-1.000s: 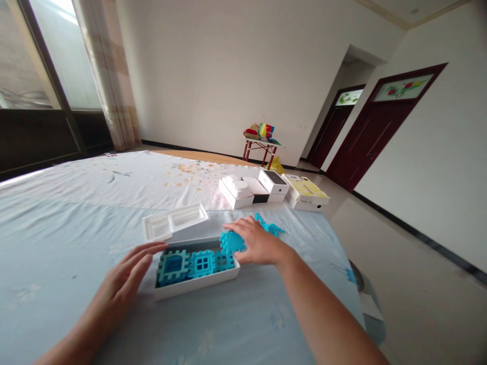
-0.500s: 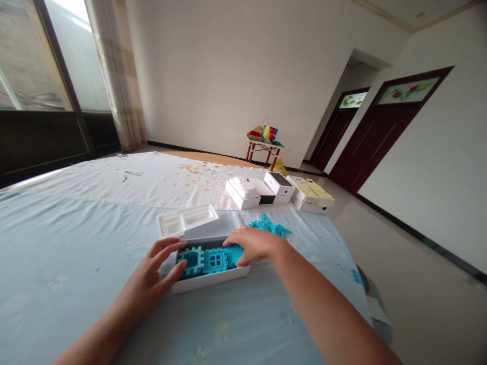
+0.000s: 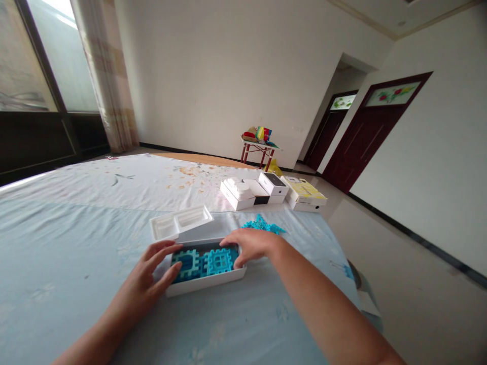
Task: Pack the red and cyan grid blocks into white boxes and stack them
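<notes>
A white box (image 3: 213, 285) lies before me, filled with blue toy building panels. On the left inside is a pale teal panel with a rounded opening (image 3: 189, 263). Right of it sits a bright blue window panel (image 3: 219, 262), slightly tilted. My left hand (image 3: 154, 271) rests at the box's left end with fingers and thumb apart, fingertips by the back rim, thumb over the teal panel. At the right end, my right hand (image 3: 253, 246) curls round the window panel, its thumb at the panel's right edge. Behind that hand lies a heap of blue pieces (image 3: 262, 224).
A white divided tray (image 3: 180, 221) lies just behind the box. Farther back stand an opened white box (image 3: 238, 203), a white phone box (image 3: 273, 183) and a yellow-topped box (image 3: 304, 190). The cloth-covered table (image 3: 76, 233) has its edge on the right.
The window panel has shifted right within the box and tilted. The smooth blue piece under my right hand no longer shows. My left hand keeps its place at the box; the view has turned slightly.
</notes>
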{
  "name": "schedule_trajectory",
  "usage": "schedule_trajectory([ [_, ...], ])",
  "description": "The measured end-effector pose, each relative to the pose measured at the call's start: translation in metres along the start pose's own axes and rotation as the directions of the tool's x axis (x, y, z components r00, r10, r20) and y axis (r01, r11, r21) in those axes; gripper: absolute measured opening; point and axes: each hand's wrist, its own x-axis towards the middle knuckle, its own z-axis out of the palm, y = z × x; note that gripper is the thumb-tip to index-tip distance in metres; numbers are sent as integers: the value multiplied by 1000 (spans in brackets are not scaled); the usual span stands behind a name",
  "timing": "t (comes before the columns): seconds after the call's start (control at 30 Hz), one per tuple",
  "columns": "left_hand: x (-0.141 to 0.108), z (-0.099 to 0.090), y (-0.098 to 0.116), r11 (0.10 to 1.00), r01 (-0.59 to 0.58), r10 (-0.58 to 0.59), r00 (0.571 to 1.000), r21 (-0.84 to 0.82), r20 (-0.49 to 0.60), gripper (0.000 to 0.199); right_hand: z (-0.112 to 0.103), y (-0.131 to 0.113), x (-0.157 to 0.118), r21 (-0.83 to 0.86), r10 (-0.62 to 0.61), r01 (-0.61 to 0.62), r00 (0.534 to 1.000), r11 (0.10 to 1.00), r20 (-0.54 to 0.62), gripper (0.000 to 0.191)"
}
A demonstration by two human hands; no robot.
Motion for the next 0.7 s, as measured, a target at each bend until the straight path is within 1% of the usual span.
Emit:
schedule_trajectory([
  [0.07,0,0,1,1000,-3,3,1000,9,1,34,-3,1,-4,38,14,-13,999,999,-30,62],
  [0.13,1,0,2,1000,-8,8,1000,14,3,34,-4,1,-6,79,18,-15,999,997,-42,53],
  [0.23,0,0,5,1000,-13,14,1000,28,-3,35,1,-2,-4,144,12,-2,997,990,-73,44],
  [0.37,-2,-1,10,998,-32,31,999,62,13,36,11,-9,0,210,-1,32,989,977,-147,42],
  [0.47,-2,-2,12,992,-81,80,997,98,16,34,11,-6,-4,278,4,58,977,959,-215,40],
  [0.53,-2,-3,12,989,-100,99,995,111,14,33,7,4,-11,325,73,40,942,945,-329,36],
  [0.57,-1,-3,13,989,-102,102,995,110,9,33,4,12,-15,338,134,9,908,941,-397,34],
  [0.63,0,-3,13,990,-99,99,995,97,2,33,0,30,-22,337,270,-101,820,936,-505,31],
  [0.67,1,-3,14,991,-96,97,995,88,-2,33,-1,39,-25,320,323,-168,783,933,-531,30],
  [0.7,1,-2,14,993,-91,92,996,79,-4,33,-1,47,-26,289,357,-231,762,929,-541,30],
])
